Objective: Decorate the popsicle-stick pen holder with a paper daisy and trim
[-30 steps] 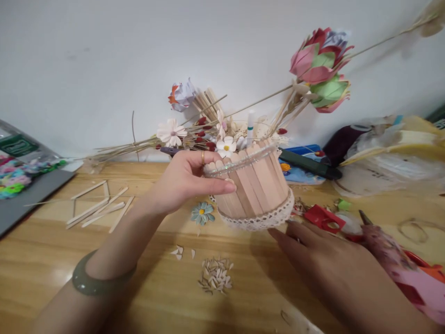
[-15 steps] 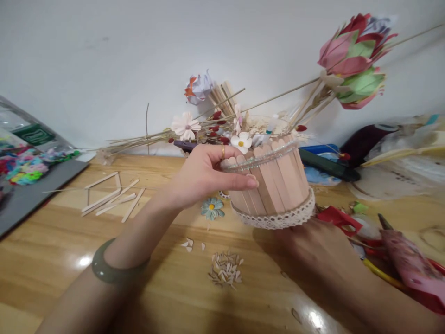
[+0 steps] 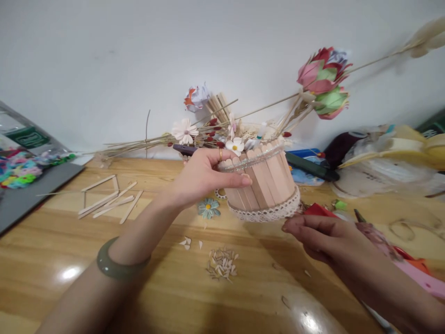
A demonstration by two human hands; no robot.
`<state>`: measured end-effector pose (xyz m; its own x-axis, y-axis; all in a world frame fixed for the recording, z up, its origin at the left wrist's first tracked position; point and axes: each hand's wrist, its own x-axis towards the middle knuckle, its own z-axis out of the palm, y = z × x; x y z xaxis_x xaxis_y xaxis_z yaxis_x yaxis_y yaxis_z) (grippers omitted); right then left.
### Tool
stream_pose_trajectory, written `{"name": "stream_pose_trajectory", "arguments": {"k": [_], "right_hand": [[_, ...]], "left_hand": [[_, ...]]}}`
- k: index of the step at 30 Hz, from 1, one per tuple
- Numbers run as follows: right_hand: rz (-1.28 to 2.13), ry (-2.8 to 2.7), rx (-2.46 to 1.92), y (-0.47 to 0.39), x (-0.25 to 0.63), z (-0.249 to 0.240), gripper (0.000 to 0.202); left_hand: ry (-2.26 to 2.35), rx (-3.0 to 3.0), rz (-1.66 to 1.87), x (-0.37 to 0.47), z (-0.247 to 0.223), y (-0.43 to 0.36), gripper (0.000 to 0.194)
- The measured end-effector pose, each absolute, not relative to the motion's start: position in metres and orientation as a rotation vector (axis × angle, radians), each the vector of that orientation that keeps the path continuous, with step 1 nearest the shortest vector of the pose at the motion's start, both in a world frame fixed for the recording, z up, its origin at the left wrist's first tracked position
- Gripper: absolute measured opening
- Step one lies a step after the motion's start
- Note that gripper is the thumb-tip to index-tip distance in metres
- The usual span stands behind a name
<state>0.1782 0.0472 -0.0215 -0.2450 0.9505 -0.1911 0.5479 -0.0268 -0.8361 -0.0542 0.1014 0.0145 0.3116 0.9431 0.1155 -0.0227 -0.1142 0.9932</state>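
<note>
My left hand grips the rim of a small pot made of upright wooden craft sticks, with a bead band at the top and white lace trim at the base. The pot is lifted and tilted slightly above the wooden table. My right hand hovers just below and right of the lace, fingers curled together, with nothing visible in it. A jade-green bangle is on my left wrist.
Paper flowers on long stalks and small blooms lean against the wall behind the pot. Loose craft sticks lie left, a blue flower and a pile of clippings in front. A pink glue gun and clutter fill the right.
My right hand slid under the pot's base, then drew back out and curled its fingers. My left hand kept its grip on the rim while the pot shifted slightly.
</note>
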Motion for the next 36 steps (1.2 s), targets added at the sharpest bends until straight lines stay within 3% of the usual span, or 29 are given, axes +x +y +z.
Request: {"name": "stream_pose_trajectory", "arguments": {"k": [5, 16, 23, 36], "right_hand": [[1.365, -1.618, -1.595, 0.035, 0.179, -0.018, 0.039], [1.313, -1.649, -1.576, 0.016, 0.188, -0.014, 0.032], [0.701, -2.208, -1.276, 0.008, 0.184, -0.032, 0.027], [0.175, -2.511, -1.15, -0.008, 0.184, -0.068, 0.022]], "left_hand": [[0.948, 1.447, 1.025, -0.054, 0.015, 0.1, 0.022], [0.902, 1.431, 1.018, -0.051, 0.018, 0.096, 0.018], [0.92, 1.485, 1.023, -0.051, 0.015, 0.096, 0.019], [0.919, 1.498, 1.035, -0.049, 0.013, 0.097, 0.019]]}}
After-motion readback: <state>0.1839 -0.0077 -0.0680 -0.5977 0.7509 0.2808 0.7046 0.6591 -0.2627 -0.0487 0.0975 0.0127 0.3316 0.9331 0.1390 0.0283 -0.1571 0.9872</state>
